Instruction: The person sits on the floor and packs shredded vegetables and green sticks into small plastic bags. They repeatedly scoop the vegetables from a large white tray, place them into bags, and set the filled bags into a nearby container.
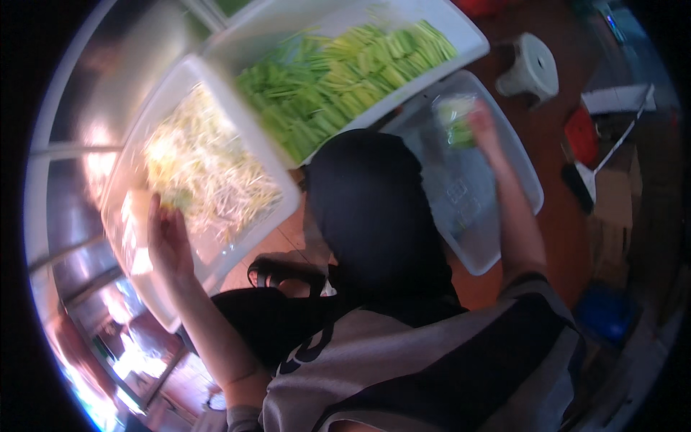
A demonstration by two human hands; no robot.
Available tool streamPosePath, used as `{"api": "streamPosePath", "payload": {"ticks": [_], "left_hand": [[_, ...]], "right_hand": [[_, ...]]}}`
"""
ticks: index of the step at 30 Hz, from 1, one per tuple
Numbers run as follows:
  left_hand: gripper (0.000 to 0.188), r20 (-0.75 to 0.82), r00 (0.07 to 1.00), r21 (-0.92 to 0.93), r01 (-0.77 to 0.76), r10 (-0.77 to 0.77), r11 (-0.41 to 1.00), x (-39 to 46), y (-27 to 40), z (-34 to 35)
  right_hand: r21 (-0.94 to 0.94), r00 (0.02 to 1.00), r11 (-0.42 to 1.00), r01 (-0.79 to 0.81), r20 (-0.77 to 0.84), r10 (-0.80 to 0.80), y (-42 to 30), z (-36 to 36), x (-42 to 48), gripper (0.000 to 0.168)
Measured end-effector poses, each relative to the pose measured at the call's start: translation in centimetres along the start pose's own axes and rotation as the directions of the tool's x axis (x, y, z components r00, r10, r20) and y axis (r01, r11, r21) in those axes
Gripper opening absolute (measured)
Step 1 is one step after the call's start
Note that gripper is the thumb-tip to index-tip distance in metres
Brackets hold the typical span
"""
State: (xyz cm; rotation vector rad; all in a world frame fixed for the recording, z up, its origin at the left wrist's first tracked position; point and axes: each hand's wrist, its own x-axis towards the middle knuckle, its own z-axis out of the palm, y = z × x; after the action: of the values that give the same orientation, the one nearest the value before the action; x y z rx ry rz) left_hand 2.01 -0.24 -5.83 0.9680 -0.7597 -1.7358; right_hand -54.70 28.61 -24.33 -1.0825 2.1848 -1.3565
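My right hand [482,121] grips a clear plastic pack of cut green vegetables [459,121], over a large translucent plastic tub [475,178] at my right. My left hand [170,232] is at the left side of a white plastic tub [291,189] of pale bean sprouts [210,167]. Its fingers are beside pale, shiny packaging [137,232]; whether they hold it I cannot tell. Ahead of me, another white tub [480,43] holds many cut green vegetable stalks [351,75].
A white plastic stool [534,70] stands on the floor beyond the right tub. Farther right are a long-handled broom [586,183], a red object [581,135], cardboard [615,197] and a blue object [604,316]. Metal framing [81,146] lines the left side.
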Motion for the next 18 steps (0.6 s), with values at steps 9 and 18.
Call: {"api": "streamPosePath", "payload": {"ticks": [9,18], "left_hand": [[0.044,-0.006,0.995,0.117,0.102,-0.102,0.988,1.2,-1.4,-1.4],[0.026,-0.169,0.985,0.134,-0.023,0.046,0.991,-0.5,0.2,2.2]], "right_hand": [[-0.412,0.860,0.878,-0.243,0.328,0.391,10.3,17.4,-5.5,0.048],[0.096,0.886,0.991,0.090,-0.461,-0.036,11.9,7.8,0.0,0.036]]}}
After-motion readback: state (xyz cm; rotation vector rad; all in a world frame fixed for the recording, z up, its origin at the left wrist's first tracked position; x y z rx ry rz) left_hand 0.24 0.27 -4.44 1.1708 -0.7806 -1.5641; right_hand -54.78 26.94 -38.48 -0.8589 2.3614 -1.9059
